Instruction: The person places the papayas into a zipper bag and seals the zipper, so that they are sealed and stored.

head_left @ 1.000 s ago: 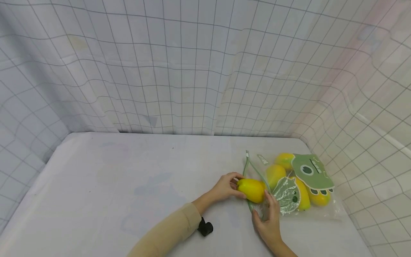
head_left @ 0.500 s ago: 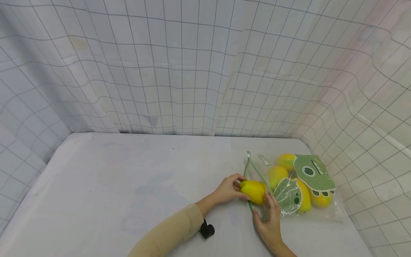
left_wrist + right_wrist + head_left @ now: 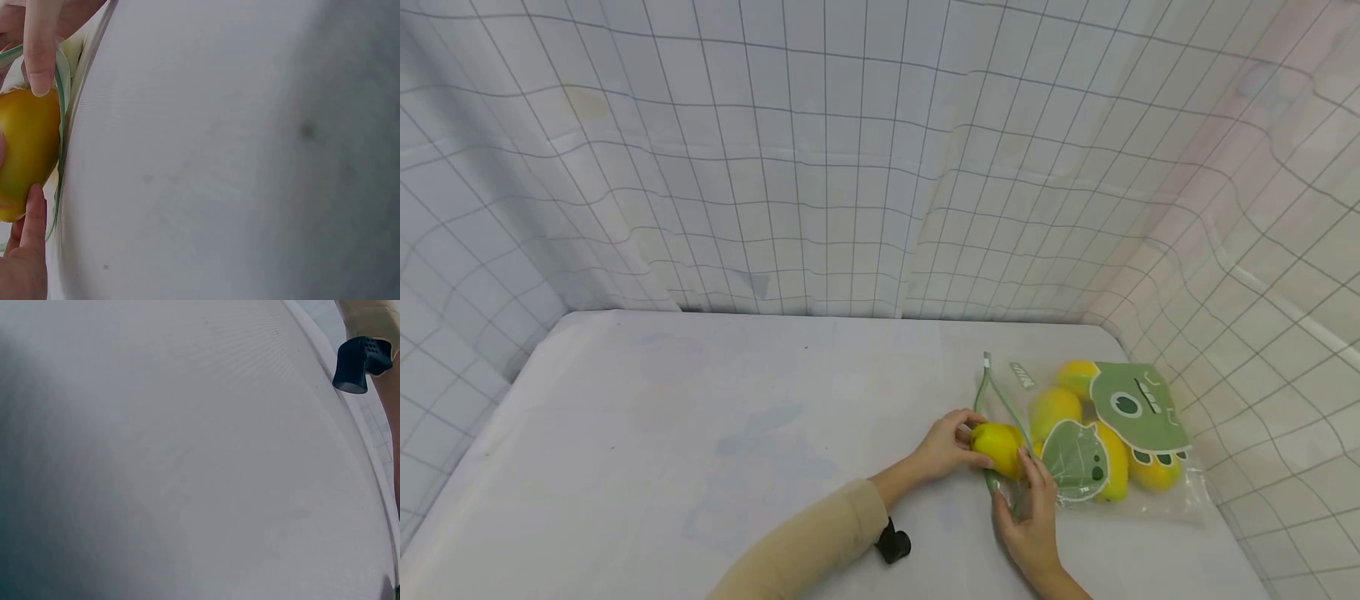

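A yellow mango (image 3: 996,448) lies at the mouth of a clear zip bag (image 3: 1138,404) with a green cartoon print, at the right of the table in the head view. My left hand (image 3: 947,447) grips the mango's left end between thumb and fingers. My right hand (image 3: 1032,521) holds the bag's near edge by the mouth, its fingertips close to the mango's right end. The left wrist view shows the mango (image 3: 28,140) within the green seal strip (image 3: 60,125), with fingers above and below it. Neither hand is seen in the right wrist view.
Several more yellow mangoes (image 3: 1055,410) lie inside the bag. A black wrist camera (image 3: 893,543) sits under the left forearm. The white table (image 3: 700,442) is bounded by a white grid-patterned curtain (image 3: 850,183) at the back and sides.
My left hand has moved slightly right with the mango, which now sits further into the bag's mouth. The bag and its mangoes have shifted a little right. The right hand has barely moved.
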`<state>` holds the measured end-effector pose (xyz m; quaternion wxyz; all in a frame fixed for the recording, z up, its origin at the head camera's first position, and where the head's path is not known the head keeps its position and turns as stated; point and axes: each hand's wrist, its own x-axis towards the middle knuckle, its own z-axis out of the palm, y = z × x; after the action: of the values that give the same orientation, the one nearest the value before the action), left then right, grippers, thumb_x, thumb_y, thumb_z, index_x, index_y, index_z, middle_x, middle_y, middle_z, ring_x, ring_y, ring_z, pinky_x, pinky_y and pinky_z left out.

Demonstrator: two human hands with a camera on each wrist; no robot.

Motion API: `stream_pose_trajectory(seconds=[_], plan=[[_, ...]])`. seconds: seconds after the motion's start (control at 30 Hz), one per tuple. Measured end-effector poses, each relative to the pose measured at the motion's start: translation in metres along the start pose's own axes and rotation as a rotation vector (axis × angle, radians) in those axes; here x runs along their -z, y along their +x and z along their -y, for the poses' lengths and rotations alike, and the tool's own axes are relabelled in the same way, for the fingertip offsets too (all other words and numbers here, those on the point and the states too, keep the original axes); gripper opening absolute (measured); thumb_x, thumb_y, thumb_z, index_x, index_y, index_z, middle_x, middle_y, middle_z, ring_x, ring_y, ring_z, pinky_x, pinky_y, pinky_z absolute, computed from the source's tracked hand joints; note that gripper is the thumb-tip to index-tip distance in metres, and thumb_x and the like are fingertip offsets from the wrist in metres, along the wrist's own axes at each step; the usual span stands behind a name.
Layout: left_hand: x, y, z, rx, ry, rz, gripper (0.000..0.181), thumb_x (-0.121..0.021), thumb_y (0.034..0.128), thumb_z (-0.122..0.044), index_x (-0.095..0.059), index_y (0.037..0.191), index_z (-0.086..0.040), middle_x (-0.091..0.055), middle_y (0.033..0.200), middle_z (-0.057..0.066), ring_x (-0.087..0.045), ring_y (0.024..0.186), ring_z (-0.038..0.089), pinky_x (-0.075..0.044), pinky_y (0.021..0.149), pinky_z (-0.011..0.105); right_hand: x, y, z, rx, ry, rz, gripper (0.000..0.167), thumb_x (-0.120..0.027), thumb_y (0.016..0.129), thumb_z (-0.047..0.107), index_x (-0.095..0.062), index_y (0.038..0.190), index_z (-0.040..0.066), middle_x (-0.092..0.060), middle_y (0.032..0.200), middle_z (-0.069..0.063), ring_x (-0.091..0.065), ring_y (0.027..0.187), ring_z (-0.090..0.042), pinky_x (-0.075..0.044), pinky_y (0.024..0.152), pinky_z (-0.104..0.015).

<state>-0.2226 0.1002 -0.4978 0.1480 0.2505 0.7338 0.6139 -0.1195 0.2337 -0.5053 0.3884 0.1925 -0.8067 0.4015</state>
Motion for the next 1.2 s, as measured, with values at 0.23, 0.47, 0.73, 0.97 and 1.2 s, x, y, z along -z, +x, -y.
stream_pose_trajectory(seconds=[0.23, 0.47, 0.73, 0.97, 1.2], plan=[[-0.008, 0.005, 0.011, -0.005, 0.011, -0.015, 0.048, -0.078, 0.0706, -0.01, -0.058, 0.114, -0.006, -0.055, 0.107, 0.006, -0.057, 0.08, 0.006, -0.05, 0.067, 0.016, 0.0, 0.0, 0.001, 0.004, 0.005, 0.0, 0.069, -0.058, 0.05, -0.025, -0.039, 0.116, -0.023, -0.039, 0.112, -0.039, -0.03, 0.127, -0.009, -0.025, 0.105, -0.016], [-0.007, 0.005, 0.012, -0.014, 0.031, -0.015, 0.05, -0.079, 0.0699, -0.014, -0.06, 0.115, -0.009, -0.058, 0.111, 0.004, -0.057, 0.083, 0.007, -0.049, 0.069, 0.016, 0.0, 0.0, 0.0, 0.006, 0.008, -0.006, 0.069, -0.057, 0.05, -0.025, -0.039, 0.116, -0.024, -0.04, 0.112, -0.039, -0.03, 0.127, -0.011, -0.024, 0.106, -0.017], [0.006, 0.006, 0.017, -0.028, -0.082, 0.03, 0.046, -0.077, 0.0712, -0.004, -0.06, 0.115, -0.002, -0.062, 0.111, 0.011, -0.062, 0.088, 0.016, -0.051, 0.074, 0.018, -0.001, -0.001, 0.0, 0.001, 0.002, -0.018, 0.068, -0.058, 0.051, -0.023, -0.04, 0.117, -0.023, -0.041, 0.112, -0.039, -0.031, 0.127, -0.011, -0.023, 0.107, -0.019], [0.008, 0.008, 0.02, -0.054, -0.09, 0.014, 0.043, -0.078, 0.0687, -0.003, -0.064, 0.109, -0.002, -0.064, 0.107, 0.011, -0.063, 0.084, 0.013, -0.051, 0.072, 0.019, -0.001, -0.001, 0.001, -0.006, 0.001, -0.008, 0.07, -0.059, 0.05, -0.026, -0.04, 0.117, -0.023, -0.04, 0.112, -0.039, -0.031, 0.127, -0.01, -0.024, 0.106, -0.017], [0.005, 0.009, 0.018, -0.062, -0.07, 0.026, 0.043, -0.077, 0.0698, -0.005, -0.063, 0.11, -0.001, -0.063, 0.107, 0.011, -0.061, 0.081, 0.007, -0.051, 0.072, 0.018, 0.0, -0.001, 0.001, -0.004, -0.005, -0.011, 0.069, -0.059, 0.05, -0.025, -0.041, 0.116, -0.023, -0.041, 0.112, -0.039, -0.031, 0.126, -0.009, -0.024, 0.105, -0.017]])
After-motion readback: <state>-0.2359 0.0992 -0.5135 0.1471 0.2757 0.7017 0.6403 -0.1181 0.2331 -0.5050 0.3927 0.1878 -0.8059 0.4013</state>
